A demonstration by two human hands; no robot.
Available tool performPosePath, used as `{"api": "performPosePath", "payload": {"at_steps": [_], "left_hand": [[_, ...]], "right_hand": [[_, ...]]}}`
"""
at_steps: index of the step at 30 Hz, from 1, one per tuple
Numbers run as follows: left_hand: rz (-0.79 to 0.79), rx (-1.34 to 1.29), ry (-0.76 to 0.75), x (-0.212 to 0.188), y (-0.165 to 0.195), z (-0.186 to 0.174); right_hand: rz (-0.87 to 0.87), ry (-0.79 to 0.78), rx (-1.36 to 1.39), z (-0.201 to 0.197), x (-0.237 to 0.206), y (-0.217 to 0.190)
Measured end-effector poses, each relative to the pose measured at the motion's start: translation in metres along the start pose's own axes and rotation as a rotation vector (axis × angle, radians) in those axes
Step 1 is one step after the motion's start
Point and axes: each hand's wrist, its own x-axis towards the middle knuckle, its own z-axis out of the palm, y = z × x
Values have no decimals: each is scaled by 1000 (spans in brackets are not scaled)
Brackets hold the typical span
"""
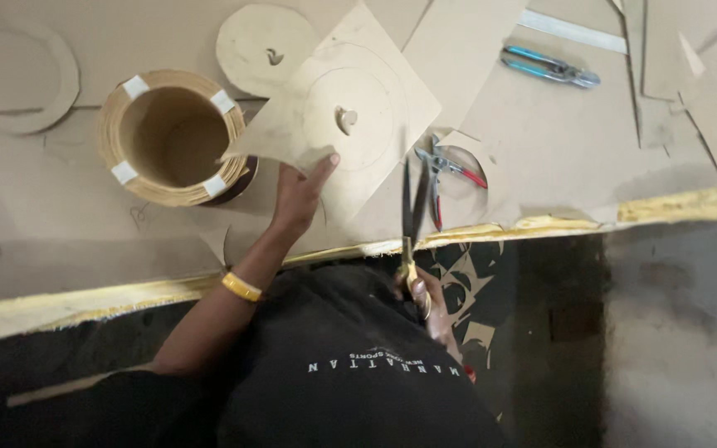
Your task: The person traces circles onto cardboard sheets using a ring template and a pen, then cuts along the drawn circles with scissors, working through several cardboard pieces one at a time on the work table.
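Scissors (415, 224) sit gripped in the right hand (429, 299) near the body, blades up at the card (350, 116). Left hand (296, 195) pinches that tan square card by its edge to keep it steady. Beside it stands a cardboard ring (172, 137) with white tape bits. Blue pliers (551, 68) lie far back.

One head camera looks steeply down, close over the workbench (591, 158).

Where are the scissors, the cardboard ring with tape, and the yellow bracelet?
Scissors (415, 203), head view, on the dark blades.
Cardboard ring (126, 158), head view, on its layered left wall.
Bracelet (241, 287), head view, on the band.
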Motion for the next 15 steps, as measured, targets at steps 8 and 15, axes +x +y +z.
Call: {"api": "performPosePath", "payload": {"at_steps": [8, 15], "left_hand": [[-119, -39, -81, -55, 40, -16], [783, 966, -164, -106, 27, -76]], "right_hand": [[-98, -83, 175, 67, -6, -52], [-264, -161, 203, 95, -8, -73]]}}
